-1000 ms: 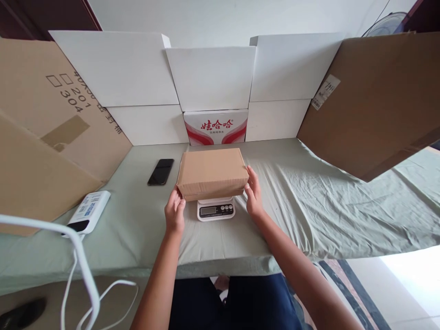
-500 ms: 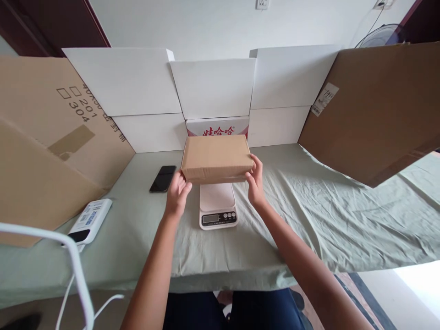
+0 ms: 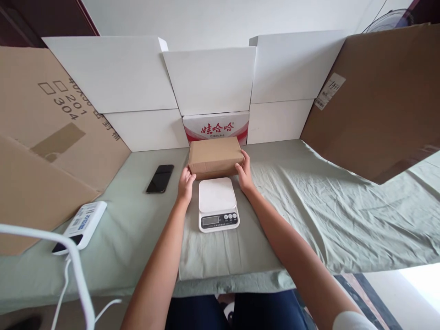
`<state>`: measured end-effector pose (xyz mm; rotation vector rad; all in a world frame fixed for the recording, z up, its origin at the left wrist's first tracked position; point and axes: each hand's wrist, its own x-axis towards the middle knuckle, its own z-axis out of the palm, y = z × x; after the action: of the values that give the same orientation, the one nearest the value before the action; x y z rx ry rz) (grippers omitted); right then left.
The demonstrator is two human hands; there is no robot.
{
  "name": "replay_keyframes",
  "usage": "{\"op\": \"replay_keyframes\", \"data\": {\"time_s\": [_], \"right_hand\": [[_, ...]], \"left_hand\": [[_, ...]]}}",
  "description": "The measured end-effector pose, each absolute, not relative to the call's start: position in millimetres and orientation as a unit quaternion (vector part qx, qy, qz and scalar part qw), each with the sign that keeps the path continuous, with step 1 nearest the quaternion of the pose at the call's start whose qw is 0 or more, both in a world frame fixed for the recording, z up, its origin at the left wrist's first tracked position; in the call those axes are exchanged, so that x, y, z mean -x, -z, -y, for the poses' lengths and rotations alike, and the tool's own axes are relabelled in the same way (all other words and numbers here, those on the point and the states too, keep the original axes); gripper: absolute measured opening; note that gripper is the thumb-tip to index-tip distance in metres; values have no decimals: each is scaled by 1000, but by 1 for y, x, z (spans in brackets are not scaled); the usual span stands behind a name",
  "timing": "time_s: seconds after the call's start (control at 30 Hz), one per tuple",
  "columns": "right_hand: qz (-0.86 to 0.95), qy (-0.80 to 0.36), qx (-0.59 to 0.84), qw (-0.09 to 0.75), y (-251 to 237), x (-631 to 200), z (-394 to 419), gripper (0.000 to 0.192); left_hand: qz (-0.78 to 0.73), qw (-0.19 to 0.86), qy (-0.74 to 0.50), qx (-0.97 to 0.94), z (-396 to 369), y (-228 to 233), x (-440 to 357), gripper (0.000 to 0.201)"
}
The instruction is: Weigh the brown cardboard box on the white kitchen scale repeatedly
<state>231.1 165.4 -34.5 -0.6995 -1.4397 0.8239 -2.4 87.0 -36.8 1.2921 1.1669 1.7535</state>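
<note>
Brown cardboard box sits behind the scale, toward the back of the tabletop, just in front of the red-and-white printed carton. From my feed I can't tell if the box bottom is fully down on the cloth or a hair above it

L hand clamped on the box's left end, thumb at the near lower corner, fingers round the side. R hand clamped on the right end, fingers wrapped up along the edge. Both arms stretched fwd, one either side of the scale

Scale is white, platform bare, display + 3 buttons on the near edge; readout too small to read. Box near edge just beside the scale's far edge, poss overlapping it slightly

Black phone flat on the cloth, left of the box, apart from L hand. White power bank w/ blue label further left, near the tabletop edge, white cable looping in front of it

White boards across the back, big brown cardboard sheets leaning in on both flanks. Green cloth creased, esp right side
</note>
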Motion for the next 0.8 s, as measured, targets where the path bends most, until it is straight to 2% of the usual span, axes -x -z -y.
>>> {"op": "replay_keyframes", "data": {"time_s": [0.47,0.8], "right_hand": [[627,-390,314,597,34,-229,-164,63],[571,-427,346,610,46,-238,-173,75]], "left_hand": [[-455,332,-664,-492,-90,38,3,57],[-488,317,-684,-440,-96,55,31,68]]}}
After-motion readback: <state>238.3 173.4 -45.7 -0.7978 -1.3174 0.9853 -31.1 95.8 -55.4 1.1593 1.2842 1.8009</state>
